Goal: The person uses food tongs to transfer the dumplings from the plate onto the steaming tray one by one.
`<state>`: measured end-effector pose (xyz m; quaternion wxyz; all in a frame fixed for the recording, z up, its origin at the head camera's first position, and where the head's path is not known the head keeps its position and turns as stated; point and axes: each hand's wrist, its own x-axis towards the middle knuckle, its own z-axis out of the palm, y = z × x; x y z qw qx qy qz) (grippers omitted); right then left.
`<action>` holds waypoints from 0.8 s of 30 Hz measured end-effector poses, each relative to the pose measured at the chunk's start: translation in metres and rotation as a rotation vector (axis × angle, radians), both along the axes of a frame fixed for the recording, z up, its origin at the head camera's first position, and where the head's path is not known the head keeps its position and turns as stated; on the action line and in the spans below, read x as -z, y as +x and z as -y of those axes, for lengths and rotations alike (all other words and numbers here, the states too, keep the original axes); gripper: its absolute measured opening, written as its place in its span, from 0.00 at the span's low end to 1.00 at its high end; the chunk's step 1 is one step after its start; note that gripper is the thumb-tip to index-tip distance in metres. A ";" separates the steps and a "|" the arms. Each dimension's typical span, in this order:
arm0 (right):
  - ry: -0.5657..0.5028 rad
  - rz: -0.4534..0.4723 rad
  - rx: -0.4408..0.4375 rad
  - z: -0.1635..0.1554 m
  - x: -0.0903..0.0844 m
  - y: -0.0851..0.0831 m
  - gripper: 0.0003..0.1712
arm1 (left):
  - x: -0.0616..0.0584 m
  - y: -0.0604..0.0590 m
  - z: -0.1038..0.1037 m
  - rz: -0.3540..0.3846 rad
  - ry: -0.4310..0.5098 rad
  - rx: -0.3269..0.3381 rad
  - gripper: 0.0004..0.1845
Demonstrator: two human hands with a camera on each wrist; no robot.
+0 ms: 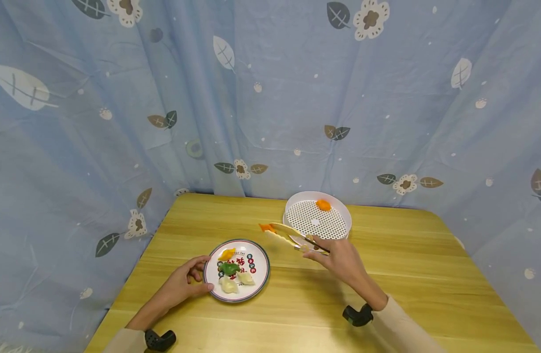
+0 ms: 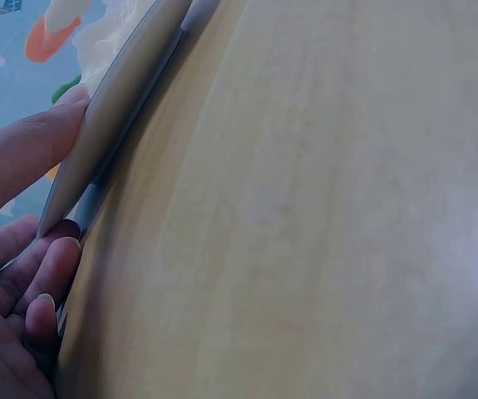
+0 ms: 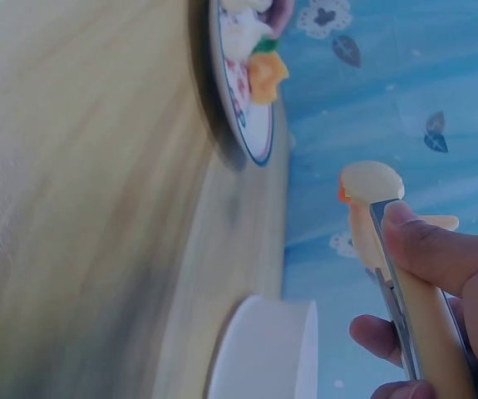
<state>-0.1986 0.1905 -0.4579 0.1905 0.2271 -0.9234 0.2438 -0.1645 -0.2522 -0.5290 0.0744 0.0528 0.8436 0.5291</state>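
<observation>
My left hand (image 1: 184,283) holds the left rim of a round white plate (image 1: 262,267), thumb on the edge. In the left wrist view its other fingers (image 2: 56,270) curl by the rim's underside. On the plate lie a yellow dumpling-shaped piece (image 1: 227,254), a green one (image 1: 229,268) and two pale ones (image 1: 228,285). My right hand (image 1: 343,260) grips a pair of tongs (image 3: 426,324) between the plate and a white perforated tray. The tongs' tips pinch an orange piece (image 1: 266,227) above the table, mostly hidden behind a tip in the right wrist view.
The round white perforated tray (image 1: 314,222) stands at the table's back edge, with one orange piece (image 1: 323,205) inside near its far wall. Behind the wooden table (image 1: 407,260) hangs a blue patterned curtain (image 1: 288,98).
</observation>
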 end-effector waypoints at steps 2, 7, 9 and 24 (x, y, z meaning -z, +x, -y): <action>-0.005 0.009 0.007 -0.004 -0.001 -0.002 0.31 | 0.000 -0.001 0.000 0.004 0.002 0.001 0.44; -0.004 0.029 0.057 -0.012 -0.004 -0.007 0.33 | 0.000 -0.001 0.000 0.006 -0.002 0.002 0.44; 0.000 0.032 0.076 -0.016 -0.005 -0.010 0.33 | 0.000 0.000 0.001 0.004 -0.001 0.003 0.44; 0.002 0.049 0.177 -0.045 -0.004 -0.033 0.33 | 0.001 -0.001 0.001 0.003 -0.015 -0.001 0.43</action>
